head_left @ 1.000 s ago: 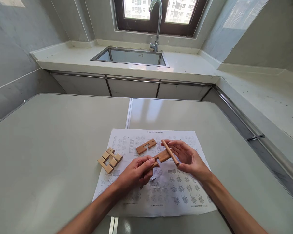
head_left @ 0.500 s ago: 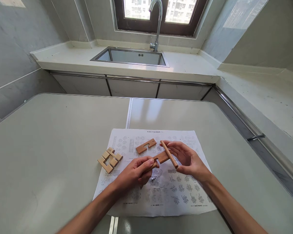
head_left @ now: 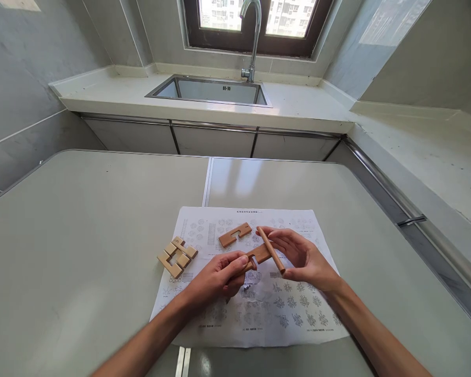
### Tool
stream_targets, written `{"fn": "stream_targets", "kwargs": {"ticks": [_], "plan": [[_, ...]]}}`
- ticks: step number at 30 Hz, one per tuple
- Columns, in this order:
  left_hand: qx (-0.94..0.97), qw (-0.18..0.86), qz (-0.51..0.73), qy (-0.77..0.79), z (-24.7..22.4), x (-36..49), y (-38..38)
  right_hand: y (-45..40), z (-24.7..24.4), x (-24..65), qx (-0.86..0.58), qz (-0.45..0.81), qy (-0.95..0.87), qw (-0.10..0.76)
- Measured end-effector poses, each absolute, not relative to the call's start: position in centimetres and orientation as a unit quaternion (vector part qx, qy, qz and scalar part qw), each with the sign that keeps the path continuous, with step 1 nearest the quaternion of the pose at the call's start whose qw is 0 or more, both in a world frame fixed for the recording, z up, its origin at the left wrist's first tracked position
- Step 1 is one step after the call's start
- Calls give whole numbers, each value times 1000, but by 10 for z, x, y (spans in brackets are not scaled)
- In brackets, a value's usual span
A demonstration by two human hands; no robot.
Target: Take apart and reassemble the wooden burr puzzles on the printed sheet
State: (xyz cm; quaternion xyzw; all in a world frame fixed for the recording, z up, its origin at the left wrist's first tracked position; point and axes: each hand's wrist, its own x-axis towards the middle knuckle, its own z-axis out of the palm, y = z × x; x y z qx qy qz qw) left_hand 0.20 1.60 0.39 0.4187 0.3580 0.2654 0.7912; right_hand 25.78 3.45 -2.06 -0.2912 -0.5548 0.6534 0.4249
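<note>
My left hand [head_left: 225, 275] pinches the near end of a notched wooden piece [head_left: 261, 253] over a printed sheet [head_left: 255, 335]. Between the thumb and fingers of my right hand [head_left: 304, 259] is a second wooden piece [head_left: 271, 251], seen edge-on like a bar. It stands crosswise against the far end of the notched piece; how the two join is hidden. Beyond my hands another notched wooden piece [head_left: 228, 239] lies on the sheet. At the sheet's left edge sits a flat cluster of lighter wooden pieces [head_left: 171, 266] around a square gap.
The sheet lies on a pale table [head_left: 82, 235] with a seam down its middle. Beyond it are a counter [head_left: 113, 97], a sink [head_left: 215, 91], a faucet [head_left: 255, 42] and a window. A metal rail [head_left: 392, 193] runs along the right side.
</note>
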Motion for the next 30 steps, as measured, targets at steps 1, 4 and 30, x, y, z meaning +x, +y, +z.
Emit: {"fn": "stream_targets", "kwargs": {"ticks": [1, 4, 30], "plan": [[420, 790, 267, 360, 5, 2, 16, 34, -21, 258, -289, 653, -557, 423], [427, 790, 263, 353, 6, 2, 16, 34, -21, 258, -283, 659, -561, 414], [463, 782, 237, 345, 3, 6, 13, 23, -22, 240, -291, 648, -595, 376]]}}
